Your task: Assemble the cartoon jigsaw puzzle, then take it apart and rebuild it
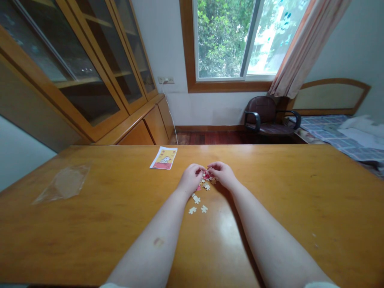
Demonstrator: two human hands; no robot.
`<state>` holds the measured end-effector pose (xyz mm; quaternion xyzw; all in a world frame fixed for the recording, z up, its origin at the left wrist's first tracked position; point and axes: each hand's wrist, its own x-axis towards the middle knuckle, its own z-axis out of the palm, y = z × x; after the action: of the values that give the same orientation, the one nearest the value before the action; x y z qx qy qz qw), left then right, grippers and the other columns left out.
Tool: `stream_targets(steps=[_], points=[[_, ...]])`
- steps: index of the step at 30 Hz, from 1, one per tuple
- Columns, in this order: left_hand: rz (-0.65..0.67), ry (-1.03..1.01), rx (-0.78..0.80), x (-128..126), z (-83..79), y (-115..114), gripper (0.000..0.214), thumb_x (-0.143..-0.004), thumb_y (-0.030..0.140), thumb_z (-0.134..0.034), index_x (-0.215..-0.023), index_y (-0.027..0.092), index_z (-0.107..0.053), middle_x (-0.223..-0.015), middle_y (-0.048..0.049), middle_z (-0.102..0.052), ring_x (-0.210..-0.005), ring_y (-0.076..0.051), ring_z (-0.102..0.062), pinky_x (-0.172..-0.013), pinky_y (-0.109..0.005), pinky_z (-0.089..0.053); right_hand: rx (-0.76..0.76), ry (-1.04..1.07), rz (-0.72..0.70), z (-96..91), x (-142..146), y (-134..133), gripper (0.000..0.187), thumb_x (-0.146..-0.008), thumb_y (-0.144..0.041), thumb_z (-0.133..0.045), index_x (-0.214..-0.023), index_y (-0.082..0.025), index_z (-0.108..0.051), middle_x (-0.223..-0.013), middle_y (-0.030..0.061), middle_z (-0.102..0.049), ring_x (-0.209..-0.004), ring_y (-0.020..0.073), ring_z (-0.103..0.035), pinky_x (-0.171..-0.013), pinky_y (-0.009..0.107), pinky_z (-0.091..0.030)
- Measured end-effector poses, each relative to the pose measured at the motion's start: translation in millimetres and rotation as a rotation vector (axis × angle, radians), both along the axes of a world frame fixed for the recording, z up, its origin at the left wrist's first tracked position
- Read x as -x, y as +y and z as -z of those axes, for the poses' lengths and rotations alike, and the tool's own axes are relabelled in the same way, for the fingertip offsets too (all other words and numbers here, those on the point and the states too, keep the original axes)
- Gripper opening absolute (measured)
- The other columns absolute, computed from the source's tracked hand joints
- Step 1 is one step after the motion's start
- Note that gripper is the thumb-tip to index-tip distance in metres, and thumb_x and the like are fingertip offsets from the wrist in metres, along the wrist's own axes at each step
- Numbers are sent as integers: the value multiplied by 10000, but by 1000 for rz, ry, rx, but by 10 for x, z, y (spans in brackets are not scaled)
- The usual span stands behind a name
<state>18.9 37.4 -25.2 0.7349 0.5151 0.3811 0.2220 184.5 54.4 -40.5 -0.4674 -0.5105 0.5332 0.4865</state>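
The left hand (190,179) and right hand (223,175) curl over jigsaw pieces (206,186) — any grasp is hidden, can't tell — a picture card (163,158) at eleven o'clock on the table (270,200).

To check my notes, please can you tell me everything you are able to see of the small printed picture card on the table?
The printed card is a small, thin rectangle, apparently of paper or card. It has a white border, a yellow upper area, a red band along the bottom and a white cartoon figure in the middle; its small top markings are unreadable. It lies flat and turned at a slant near the far edge of the wooden table, which is the only thing touching it.
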Motion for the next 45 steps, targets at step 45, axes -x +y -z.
stream_targets(steps=[45], points=[[-83,27,64,42,-45,9,103,-762,220,-631,-848,193,-681,-858,-28,-661,-839,-170,-612,-807,-301,-484,-236,-537,-34,-74,-71,-87,178,-775,-225,-560,-876,-173,-697,-786,25,-707,-673,137,-600,-660,260,-463]])
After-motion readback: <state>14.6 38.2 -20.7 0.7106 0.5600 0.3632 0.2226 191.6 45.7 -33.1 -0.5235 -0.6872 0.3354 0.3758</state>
